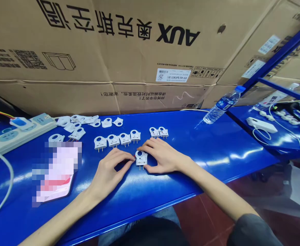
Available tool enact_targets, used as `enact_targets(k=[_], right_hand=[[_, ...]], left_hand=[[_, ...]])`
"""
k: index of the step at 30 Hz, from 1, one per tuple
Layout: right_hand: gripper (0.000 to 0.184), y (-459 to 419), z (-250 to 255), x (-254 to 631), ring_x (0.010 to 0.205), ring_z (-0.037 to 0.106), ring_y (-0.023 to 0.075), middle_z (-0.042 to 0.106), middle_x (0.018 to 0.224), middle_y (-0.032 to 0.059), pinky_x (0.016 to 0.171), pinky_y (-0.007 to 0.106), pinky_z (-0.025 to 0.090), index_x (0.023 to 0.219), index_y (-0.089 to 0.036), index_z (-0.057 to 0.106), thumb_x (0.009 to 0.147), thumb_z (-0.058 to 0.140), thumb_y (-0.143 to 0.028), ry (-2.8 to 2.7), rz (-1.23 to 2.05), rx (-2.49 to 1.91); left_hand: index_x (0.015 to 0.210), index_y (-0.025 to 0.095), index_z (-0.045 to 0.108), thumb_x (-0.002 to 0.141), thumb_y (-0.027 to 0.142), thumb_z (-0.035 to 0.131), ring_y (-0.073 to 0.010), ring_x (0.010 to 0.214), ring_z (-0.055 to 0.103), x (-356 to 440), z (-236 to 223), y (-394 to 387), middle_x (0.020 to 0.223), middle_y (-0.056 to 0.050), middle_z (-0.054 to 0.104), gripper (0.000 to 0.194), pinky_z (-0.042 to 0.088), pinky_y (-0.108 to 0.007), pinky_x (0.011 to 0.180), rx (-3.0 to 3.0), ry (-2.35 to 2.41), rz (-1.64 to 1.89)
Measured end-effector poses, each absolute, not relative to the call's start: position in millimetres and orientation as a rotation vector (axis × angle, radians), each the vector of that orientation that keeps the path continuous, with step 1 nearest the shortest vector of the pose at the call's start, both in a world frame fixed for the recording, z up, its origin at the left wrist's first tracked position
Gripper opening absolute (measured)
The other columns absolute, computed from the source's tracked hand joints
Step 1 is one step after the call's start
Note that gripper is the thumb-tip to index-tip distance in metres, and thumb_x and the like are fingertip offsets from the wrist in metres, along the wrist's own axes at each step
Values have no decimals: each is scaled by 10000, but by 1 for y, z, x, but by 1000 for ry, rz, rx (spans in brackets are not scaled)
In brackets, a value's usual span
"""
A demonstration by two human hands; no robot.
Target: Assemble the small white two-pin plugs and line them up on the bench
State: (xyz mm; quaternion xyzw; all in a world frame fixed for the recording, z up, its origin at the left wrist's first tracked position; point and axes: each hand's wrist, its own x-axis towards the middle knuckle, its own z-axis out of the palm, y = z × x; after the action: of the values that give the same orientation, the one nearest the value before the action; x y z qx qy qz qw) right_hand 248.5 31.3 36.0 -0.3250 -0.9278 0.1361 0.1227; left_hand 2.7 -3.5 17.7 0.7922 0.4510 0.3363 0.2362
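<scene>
White plug (141, 159) | light, rigid plastic, likely | left hand (108, 172), right hand (162, 157) fingertips pinch its sides | grip body, not prongs

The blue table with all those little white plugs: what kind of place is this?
Probably a small assembly workshop or stockroom. White plugs lie in rows on the blue table, both hands work on one plug, and big cardboard boxes are stacked behind.

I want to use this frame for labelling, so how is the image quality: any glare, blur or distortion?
Head view: bright glare streaks on the glossy blue table; the white plug between left hand and right hand is sharp; a pixelated patch hides something at left; the cardboard box bows from wide-angle distortion.
</scene>
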Motion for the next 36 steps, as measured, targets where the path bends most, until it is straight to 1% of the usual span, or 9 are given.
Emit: enact_targets(k=[4, 7, 13, 17, 21, 26, 31, 34, 36], right_hand=[[559, 31, 33, 247, 1121, 614, 288, 672, 1266, 130, 979, 446, 485, 1397, -176, 555, 891, 697, -366, -2675, 425, -929], [566, 30, 30, 245, 1124, 640, 283, 681, 1298, 129, 980, 448, 489, 1429, -174, 534, 911, 673, -356, -2659, 422, -906], [512, 29, 33, 244, 1111, 671, 264, 697, 1310, 110, 944, 415, 509, 1421, -151, 548, 940, 630, -308, -2608, 359, -853], [493, 29, 33, 245, 1095, 678, 249, 702, 1319, 103, 936, 401, 511, 1429, -191, 544, 958, 601, -326, -2565, 315, -826], [483, 29, 32, 245, 1089, 687, 245, 704, 1324, 102, 932, 399, 516, 1434, -205, 544, 968, 587, -327, -2555, 294, -828], [466, 29, 31, 245, 1073, 697, 223, 715, 1309, 84, 885, 371, 536, 1409, -189, 562, 959, 589, -304, -2538, 235, -790], [459, 30, 31, 245, 1043, 706, 209, 733, 1270, 80, 846, 358, 555, 1388, -166, 570, 949, 607, -293, -2499, 162, -733], [461, 30, 30, 244, 1037, 711, 215, 739, 1258, 85, 833, 355, 561, 1390, -182, 571, 941, 604, -278, -2486, 157, -718], [458, 30, 30, 244, 1035, 713, 217, 742, 1253, 85, 820, 349, 560, 1387, -190, 576, 938, 601, -279, -2478, 154, -709]], left_hand=[[943, 270, 753, 985, 372, 588, -207, 956, 657, 4, 20, -4, 1004, -23, 744, 198, 538, -361, 855, 2127, 1231, 921], [918, 277, 768, 959, 399, 622, -209, 965, 639, 4, 19, -2, 1015, -34, 698, 194, 537, -353, 844, 2095, 1264, 946], [910, 273, 772, 927, 448, 656, -187, 881, 608, 4, 19, -1, 992, -36, 642, 211, 534, -301, 723, 1914, 1271, 877], [883, 262, 775, 891, 491, 684, -171, 812, 591, 5, 21, -1, 988, -38, 637, 246, 528, -294, 688, 1813, 1264, 854], [871, 258, 774, 879, 496, 694, -157, 764, 567, 5, 25, -1, 949, -31, 635, 251, 491, -280, 639, 1760, 1283, 866], [888, 245, 766, 883, 498, 686, -191, 878, 615, 5, 26, 0, 999, -46, 662, 265, 501, -289, 681, 1713, 1273, 851], [864, 225, 739, 869, 515, 693, -199, 881, 604, 6, 26, 0, 970, -51, 657, 293, 506, -302, 717, 1693, 1261, 880], [848, 220, 721, 873, 502, 692, -190, 870, 587, 7, 26, -1, 970, -45, 647, 284, 489, -296, 713, 1673, 1271, 879], [854, 217, 707, 880, 484, 686, -189, 870, 589, 7, 26, 0, 957, -41, 642, 269, 492, -305, 739, 1649, 1252, 889]])
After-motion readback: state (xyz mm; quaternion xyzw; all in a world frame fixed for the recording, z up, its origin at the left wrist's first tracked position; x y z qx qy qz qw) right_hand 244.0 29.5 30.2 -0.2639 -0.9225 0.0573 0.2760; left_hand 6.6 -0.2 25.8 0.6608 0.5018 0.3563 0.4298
